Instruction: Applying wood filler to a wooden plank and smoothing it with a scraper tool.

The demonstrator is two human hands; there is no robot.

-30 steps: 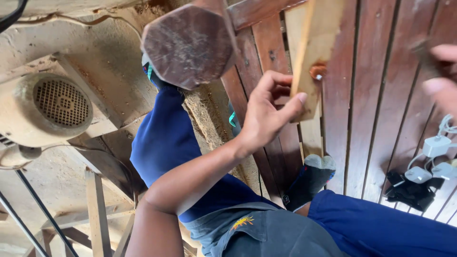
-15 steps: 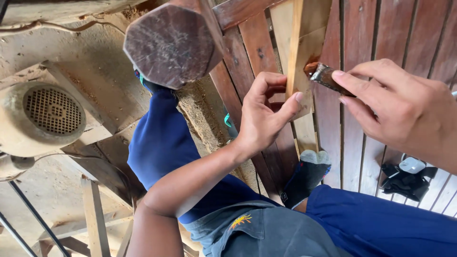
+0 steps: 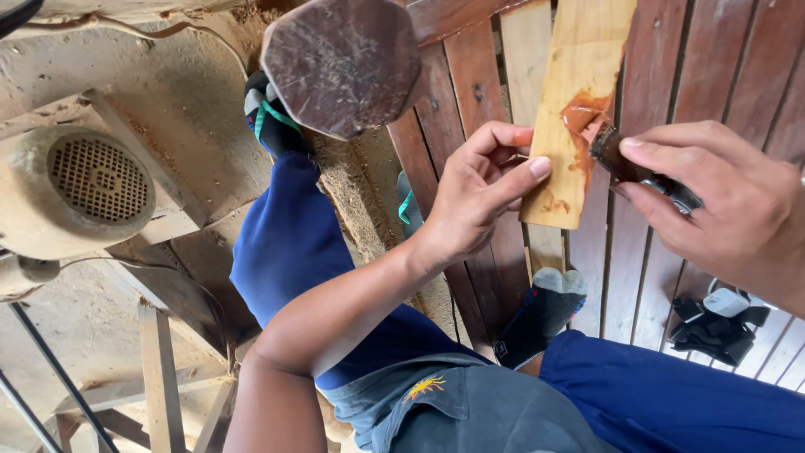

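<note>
My left hand (image 3: 474, 189) grips the lower left edge of a pale wooden strip (image 3: 579, 92), thumb on its face. My right hand (image 3: 721, 210) holds a small dark-handled brush (image 3: 625, 164), its tip pressed on the strip in a patch of reddish-brown wet coating (image 3: 583, 113). The strip is held above a dark red slatted wooden floor (image 3: 721, 67). My legs in blue trousers (image 3: 293, 243) and dark socks show below.
A worn hexagonal wooden stump end (image 3: 344, 63) sits at the top centre. A dusty electric motor with a grille (image 3: 80, 189) lies at the left among wooden frame pieces (image 3: 159, 369). Black and white items (image 3: 721, 323) rest on the slats at lower right.
My right hand came in from the right with the brush and now presses it on the strip. A reddish-brown patch has spread on the wood.
</note>
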